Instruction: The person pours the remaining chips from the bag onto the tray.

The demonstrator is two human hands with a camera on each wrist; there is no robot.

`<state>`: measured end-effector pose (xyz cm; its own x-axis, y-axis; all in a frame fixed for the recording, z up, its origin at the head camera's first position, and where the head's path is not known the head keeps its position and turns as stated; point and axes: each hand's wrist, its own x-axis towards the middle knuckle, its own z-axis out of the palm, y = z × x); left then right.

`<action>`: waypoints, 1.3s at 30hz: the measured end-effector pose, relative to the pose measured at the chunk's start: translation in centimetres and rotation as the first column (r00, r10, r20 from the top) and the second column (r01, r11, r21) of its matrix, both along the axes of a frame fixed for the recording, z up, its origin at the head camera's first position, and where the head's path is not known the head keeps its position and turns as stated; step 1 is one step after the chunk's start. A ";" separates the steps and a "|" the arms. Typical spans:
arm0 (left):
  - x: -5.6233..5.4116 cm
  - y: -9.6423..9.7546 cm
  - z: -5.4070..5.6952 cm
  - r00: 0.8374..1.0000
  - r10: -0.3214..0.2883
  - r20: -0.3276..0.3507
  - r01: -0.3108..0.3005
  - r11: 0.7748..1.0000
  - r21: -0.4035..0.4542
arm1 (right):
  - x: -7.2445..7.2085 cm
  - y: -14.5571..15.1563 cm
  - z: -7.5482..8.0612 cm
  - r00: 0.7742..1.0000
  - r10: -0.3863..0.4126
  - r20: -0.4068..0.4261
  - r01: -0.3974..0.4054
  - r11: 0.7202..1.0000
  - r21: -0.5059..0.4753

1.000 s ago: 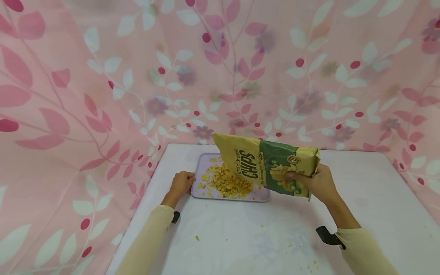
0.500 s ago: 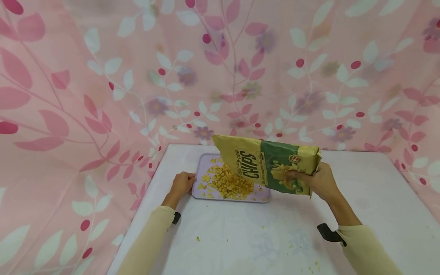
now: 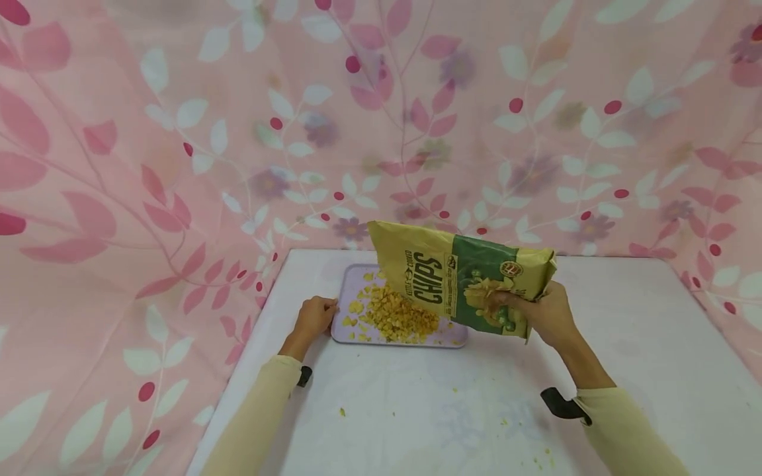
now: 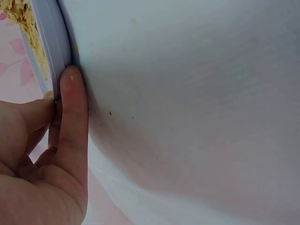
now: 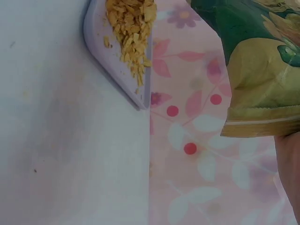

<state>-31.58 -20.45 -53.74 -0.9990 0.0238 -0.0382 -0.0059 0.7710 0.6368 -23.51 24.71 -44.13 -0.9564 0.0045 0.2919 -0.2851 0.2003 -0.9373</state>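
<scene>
A yellow and green chip bag (image 3: 425, 271) is held tilted over a lilac tray (image 3: 351, 284), its left end low above a heap of broken chips (image 3: 395, 317). My right hand (image 3: 552, 316) grips the bag by its right end, thumb across the printed front. The bag's sealed bottom edge (image 5: 260, 122) shows in the right wrist view. At the tray's left side, my left hand (image 3: 315, 315) pinches the rim. Seen from the left wrist, the thumb is on the inner side and a finger (image 4: 74, 108) lies along the outer wall. The bag hides the tray's upper right part.
Small crumbs (image 3: 342, 412) are scattered over the white table (image 3: 393, 410) in front of the tray, with more near the front right. Behind the table hangs a pink floral cloth (image 3: 357, 132), which also covers the sides.
The bag's left end has risen slightly and its right end has shifted a little left with my right hand. My left hand stays on the tray, and the chip heap looks about the same.
</scene>
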 end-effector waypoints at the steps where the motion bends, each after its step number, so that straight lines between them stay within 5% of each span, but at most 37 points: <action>1: 0.0 0.0 0.0 1.000 -0.001 0.003 0.001 1.000 -0.003 | 0.0 0.0 -0.3 0.999 -0.013 0.033 0.011 0.998 0.068; 4: 0.0 -0.1 -0.1 1.000 -0.007 0.004 0.007 1.000 -0.003 | 0.1 0.0 -0.6 1.000 -0.004 0.026 0.003 0.998 0.067; 7: 0.0 -0.1 -0.2 1.000 -0.002 0.006 0.002 1.000 0.008 | -0.2 -0.1 -0.1 0.992 0.062 -0.112 -0.065 0.998 -0.018; 9: 0.0 -0.1 -0.2 1.000 0.003 0.011 -0.003 1.000 0.014 | -0.4 -0.3 0.7 0.959 0.157 -0.236 -0.192 0.972 -0.135; 11: 0.0 -0.2 -0.2 1.000 0.005 0.011 -0.005 1.000 0.012 | -0.5 -0.7 1.5 0.902 0.267 -0.339 -0.356 0.905 -0.234; 18: -0.1 -0.1 0.0 1.000 0.007 0.000 -0.007 1.000 -0.004 | -1.0 -0.3 1.1 0.970 0.205 -0.130 -0.218 0.971 -0.096; 26: 0.1 0.0 -0.5 1.000 0.024 -0.016 -0.024 0.999 -0.030 | -1.1 -0.2 2.2 0.858 0.390 -0.333 -0.468 0.862 -0.197; 28: 0.1 0.0 -0.5 1.000 0.022 -0.021 -0.023 0.999 -0.028 | -1.0 -0.1 1.7 0.875 0.364 -0.320 -0.424 0.894 -0.145; 31: 0.1 0.0 -0.6 1.000 0.010 -0.020 -0.011 1.000 -0.024 | -0.5 -0.1 0.7 0.944 0.271 -0.187 -0.272 0.962 0.020; 33: 0.1 -0.1 -0.6 1.000 0.015 -0.016 -0.015 0.999 -0.030 | -0.1 -0.3 0.1 0.979 0.185 -0.087 -0.169 0.972 0.165; 36: 0.2 -0.1 -0.6 1.000 0.017 -0.012 -0.018 0.999 -0.036 | 0.3 -0.5 -0.2 0.986 0.161 -0.054 -0.148 0.971 0.186; 39: 0.1 0.0 -0.5 1.000 0.019 -0.011 -0.019 0.999 -0.033 | 0.6 -0.6 0.1 0.970 0.197 -0.142 -0.179 0.975 0.129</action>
